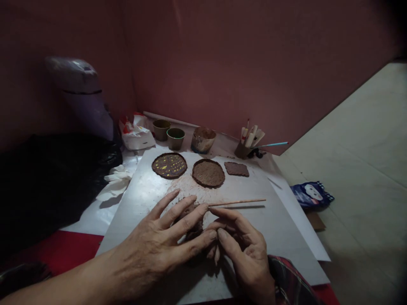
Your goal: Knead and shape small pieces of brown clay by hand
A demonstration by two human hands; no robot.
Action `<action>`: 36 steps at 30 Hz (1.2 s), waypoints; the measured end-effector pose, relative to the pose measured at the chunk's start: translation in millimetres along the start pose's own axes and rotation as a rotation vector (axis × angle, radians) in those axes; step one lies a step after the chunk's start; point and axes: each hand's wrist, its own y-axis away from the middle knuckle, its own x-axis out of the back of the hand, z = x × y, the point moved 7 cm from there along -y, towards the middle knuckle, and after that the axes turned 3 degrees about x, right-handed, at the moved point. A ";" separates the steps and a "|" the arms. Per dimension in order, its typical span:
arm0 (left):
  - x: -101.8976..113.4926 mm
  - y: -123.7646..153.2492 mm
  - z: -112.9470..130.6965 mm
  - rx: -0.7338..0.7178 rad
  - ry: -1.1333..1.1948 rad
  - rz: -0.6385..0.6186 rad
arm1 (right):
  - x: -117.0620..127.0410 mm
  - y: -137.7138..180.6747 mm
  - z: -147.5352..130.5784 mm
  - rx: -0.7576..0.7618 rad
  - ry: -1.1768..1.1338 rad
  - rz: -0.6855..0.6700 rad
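Observation:
My left hand lies with fingers stretched out and spread over a lump of brown clay on the grey board. My right hand is beside it, fingers curled and pinching at the same clay near the left fingertips. A thin wooden stick lies on the board just beyond the fingers. Further back sit a round clay disc with yellow marks, a plain round clay disc and a small clay rectangle.
Behind the board stand two green cups, a clay-smeared bowl and a holder of tools and brushes. Crumpled white tissue lies at the left. A blue packet lies on the floor to the right. Pink wall behind.

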 end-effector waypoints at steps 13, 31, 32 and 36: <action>15.3 -0.5 -2.3 -0.027 0.119 0.182 | 3.3 2.0 3.6 -0.022 -0.017 0.070; -7.6 5.8 -21.4 0.173 0.429 0.064 | 3.3 0.7 4.0 -0.033 0.141 0.045; -6.6 5.2 -20.4 0.140 0.446 0.063 | 3.7 1.1 6.2 -0.050 0.142 0.046; -6.1 4.0 -18.1 0.093 0.476 0.049 | 1.9 3.5 16.0 -0.136 0.052 0.025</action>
